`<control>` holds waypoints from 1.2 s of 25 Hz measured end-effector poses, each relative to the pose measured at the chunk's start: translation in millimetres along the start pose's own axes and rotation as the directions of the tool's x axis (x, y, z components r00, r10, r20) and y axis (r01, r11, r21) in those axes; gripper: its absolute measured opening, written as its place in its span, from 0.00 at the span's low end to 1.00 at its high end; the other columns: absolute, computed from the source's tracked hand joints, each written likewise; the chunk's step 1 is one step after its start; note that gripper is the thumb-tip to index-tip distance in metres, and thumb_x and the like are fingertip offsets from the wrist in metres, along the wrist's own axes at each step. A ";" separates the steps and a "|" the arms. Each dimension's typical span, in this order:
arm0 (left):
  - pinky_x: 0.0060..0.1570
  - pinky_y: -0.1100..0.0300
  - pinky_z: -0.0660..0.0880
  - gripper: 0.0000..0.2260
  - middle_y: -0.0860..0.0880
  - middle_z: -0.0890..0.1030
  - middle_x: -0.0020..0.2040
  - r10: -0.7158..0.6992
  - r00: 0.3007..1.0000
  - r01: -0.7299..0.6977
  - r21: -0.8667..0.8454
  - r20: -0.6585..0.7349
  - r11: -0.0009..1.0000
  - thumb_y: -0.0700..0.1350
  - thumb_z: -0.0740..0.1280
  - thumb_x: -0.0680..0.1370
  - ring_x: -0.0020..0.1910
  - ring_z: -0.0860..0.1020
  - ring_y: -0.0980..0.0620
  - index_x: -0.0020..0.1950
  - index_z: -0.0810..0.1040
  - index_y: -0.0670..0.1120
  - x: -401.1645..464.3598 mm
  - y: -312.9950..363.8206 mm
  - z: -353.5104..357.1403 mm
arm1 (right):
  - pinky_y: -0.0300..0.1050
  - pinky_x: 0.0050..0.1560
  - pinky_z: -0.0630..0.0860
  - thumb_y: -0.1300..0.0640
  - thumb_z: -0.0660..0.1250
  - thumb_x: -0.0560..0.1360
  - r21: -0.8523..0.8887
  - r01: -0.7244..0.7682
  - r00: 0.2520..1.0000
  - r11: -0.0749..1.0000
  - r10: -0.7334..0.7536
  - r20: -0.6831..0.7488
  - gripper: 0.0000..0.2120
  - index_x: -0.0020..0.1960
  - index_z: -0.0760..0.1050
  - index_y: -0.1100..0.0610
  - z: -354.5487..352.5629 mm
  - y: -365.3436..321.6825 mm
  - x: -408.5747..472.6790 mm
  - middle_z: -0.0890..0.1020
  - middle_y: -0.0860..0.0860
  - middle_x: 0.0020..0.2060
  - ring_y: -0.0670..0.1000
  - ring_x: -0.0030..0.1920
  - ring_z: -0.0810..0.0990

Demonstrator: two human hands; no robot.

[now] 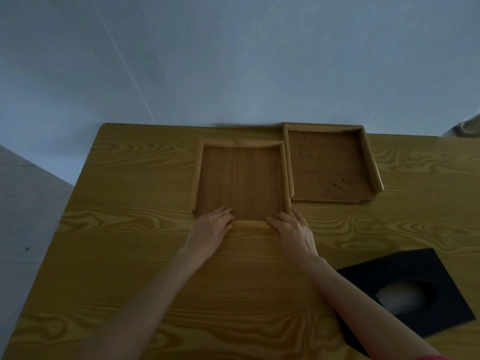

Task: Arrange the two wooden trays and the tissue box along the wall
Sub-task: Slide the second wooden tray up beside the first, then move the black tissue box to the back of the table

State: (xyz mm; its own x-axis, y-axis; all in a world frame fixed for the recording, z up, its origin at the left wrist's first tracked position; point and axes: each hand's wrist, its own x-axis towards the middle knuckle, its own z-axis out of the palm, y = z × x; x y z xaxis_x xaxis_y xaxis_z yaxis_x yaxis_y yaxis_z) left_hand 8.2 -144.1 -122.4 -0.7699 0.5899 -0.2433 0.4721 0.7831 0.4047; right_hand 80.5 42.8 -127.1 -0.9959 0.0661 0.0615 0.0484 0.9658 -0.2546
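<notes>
Both hands, left [211, 228] and right [292, 231], press flat on the near rim of the left tray [241, 183], grip not closed around it. The tray lies just short of the wall [233, 61], touching the right tray [327, 165]. It looks stiff and light; it should slide easily.

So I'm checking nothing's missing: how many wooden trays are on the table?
2. One tray sits mid-table under both hands, short of the wall; the other tray lies beside it on the right, against the wall.
</notes>
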 end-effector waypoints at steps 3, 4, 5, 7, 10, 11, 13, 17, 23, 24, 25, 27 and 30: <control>0.70 0.56 0.63 0.16 0.48 0.68 0.72 -0.011 1.000 0.011 -0.006 -0.005 1.000 0.45 0.57 0.80 0.72 0.64 0.52 0.65 0.71 0.44 24.1 -4.8 -9.1 | 0.55 0.66 0.66 0.68 0.69 0.71 0.027 -0.023 0.999 0.999 0.023 0.032 0.12 0.52 0.81 0.59 0.5 6.5 25.6 0.85 0.56 0.43 0.58 0.47 0.83; 0.70 0.55 0.63 0.16 0.47 0.69 0.72 -0.012 1.000 0.012 -0.009 -0.007 1.000 0.45 0.57 0.80 0.72 0.64 0.52 0.65 0.72 0.43 31.4 -6.0 -11.8 | 0.54 0.69 0.63 0.67 0.66 0.73 0.040 -0.041 0.997 0.998 0.038 0.060 0.12 0.55 0.80 0.59 -0.4 7.6 32.6 0.84 0.57 0.46 0.59 0.51 0.82; 0.69 0.55 0.63 0.16 0.47 0.69 0.71 -0.014 1.000 0.014 -0.009 -0.014 1.000 0.45 0.57 0.80 0.72 0.65 0.51 0.65 0.72 0.43 38.7 -7.0 -13.8 | 0.52 0.70 0.60 0.67 0.63 0.75 0.050 -0.059 0.995 0.997 0.055 0.078 0.13 0.57 0.78 0.58 -0.8 9.0 39.6 0.83 0.57 0.49 0.59 0.54 0.80; 0.68 0.55 0.64 0.16 0.48 0.69 0.71 -0.022 0.999 0.022 0.010 -0.034 1.000 0.45 0.56 0.80 0.72 0.65 0.52 0.65 0.72 0.44 48.5 -8.8 -16.1 | 0.49 0.72 0.57 0.66 0.61 0.77 0.046 -0.087 0.992 0.995 0.082 0.093 0.14 0.60 0.77 0.57 -1.0 10.3 51.0 0.82 0.55 0.52 0.58 0.58 0.77; 0.68 0.56 0.62 0.16 0.49 0.68 0.72 -0.035 0.999 0.035 0.025 -0.021 0.999 0.46 0.55 0.80 0.72 0.64 0.53 0.66 0.71 0.46 56.1 -11.4 -18.2 | 0.49 0.71 0.57 0.66 0.63 0.75 0.031 -0.055 0.996 0.998 0.053 0.068 0.13 0.58 0.78 0.57 2.2 13.7 58.3 0.83 0.54 0.49 0.56 0.52 0.81; 0.68 0.56 0.62 0.16 0.49 0.67 0.72 -0.036 0.999 0.036 0.030 -0.012 0.999 0.46 0.55 0.80 0.72 0.63 0.53 0.66 0.71 0.46 56.3 -11.4 -18.8 | 0.49 0.71 0.58 0.66 0.63 0.75 0.024 -0.043 0.997 0.999 0.042 0.058 0.13 0.57 0.78 0.57 3.4 14.9 58.8 0.84 0.54 0.48 0.56 0.50 0.82; 0.70 0.55 0.60 0.16 0.49 0.67 0.73 -0.040 0.999 0.040 0.040 0.008 0.998 0.46 0.55 0.80 0.73 0.63 0.53 0.67 0.69 0.46 56.1 -8.7 -21.0 | 0.50 0.71 0.58 0.66 0.63 0.75 0.020 -0.039 0.996 0.999 0.037 0.076 0.13 0.58 0.78 0.57 2.9 15.4 59.5 0.83 0.54 0.48 0.56 0.50 0.81; 0.73 0.49 0.55 0.20 0.47 0.65 0.73 -0.077 0.996 0.075 0.068 0.036 0.995 0.48 0.56 0.79 0.74 0.60 0.49 0.71 0.64 0.48 51.1 3.1 -28.0 | 0.51 0.73 0.52 0.62 0.62 0.76 0.045 -0.040 0.988 0.998 0.032 0.153 0.18 0.66 0.70 0.56 -7.9 8.8 52.5 0.78 0.55 0.60 0.55 0.63 0.73; 0.74 0.47 0.53 0.27 0.46 0.59 0.76 -0.089 0.996 0.087 0.096 0.015 0.992 0.55 0.57 0.78 0.75 0.55 0.46 0.74 0.55 0.47 19.7 41.3 -35.0 | 0.51 0.74 0.45 0.52 0.61 0.77 0.040 -0.045 0.980 0.998 0.037 0.195 0.27 0.73 0.57 0.53 -42.9 9.6 9.4 0.55 0.55 0.75 0.52 0.75 0.51; 0.74 0.47 0.53 0.28 0.45 0.59 0.76 -0.094 0.995 0.092 0.074 0.014 0.993 0.55 0.57 0.78 0.75 0.55 0.46 0.74 0.55 0.47 14.2 49.6 -34.8 | 0.51 0.74 0.44 0.51 0.61 0.77 0.036 -0.067 0.977 0.997 0.058 0.205 0.28 0.73 0.55 0.52 -48.4 10.4 1.6 0.54 0.54 0.75 0.52 0.75 0.49; 0.74 0.47 0.54 0.28 0.45 0.58 0.76 -0.101 0.995 0.100 0.050 0.007 0.994 0.55 0.58 0.77 0.75 0.55 0.45 0.74 0.54 0.46 8.2 59.8 -34.5 | 0.51 0.74 0.44 0.50 0.61 0.77 0.036 -0.089 0.974 0.995 0.079 0.213 0.29 0.73 0.54 0.51 -54.1 12.1 -7.2 0.53 0.53 0.75 0.51 0.75 0.48; 0.74 0.47 0.56 0.29 0.44 0.58 0.76 -0.120 0.993 0.120 0.011 -0.006 0.993 0.55 0.59 0.77 0.75 0.56 0.45 0.74 0.54 0.45 -2.4 78.9 -31.6 | 0.52 0.75 0.43 0.49 0.61 0.77 0.042 -0.126 0.966 0.991 0.113 0.234 0.30 0.74 0.51 0.50 -63.3 16.5 -24.0 0.51 0.52 0.76 0.50 0.75 0.45; 0.73 0.47 0.59 0.31 0.44 0.58 0.76 -0.135 0.991 0.135 -0.043 0.004 0.990 0.56 0.59 0.76 0.74 0.58 0.45 0.74 0.53 0.44 -20.1 112.5 -19.7 | 0.53 0.75 0.43 0.48 0.60 0.77 0.041 -0.176 0.958 0.983 0.162 0.236 0.30 0.74 0.51 0.51 -79.9 31.9 -53.9 0.49 0.52 0.76 0.50 0.75 0.44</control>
State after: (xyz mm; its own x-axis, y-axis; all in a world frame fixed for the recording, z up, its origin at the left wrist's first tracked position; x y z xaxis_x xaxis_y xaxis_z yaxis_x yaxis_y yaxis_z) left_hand 68.4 -71.7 -54.6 -0.8250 0.4795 -0.2991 0.3447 0.8463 0.4060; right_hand 141.8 90.0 -61.4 -0.9644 0.1606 -0.2100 0.2200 0.9280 -0.3008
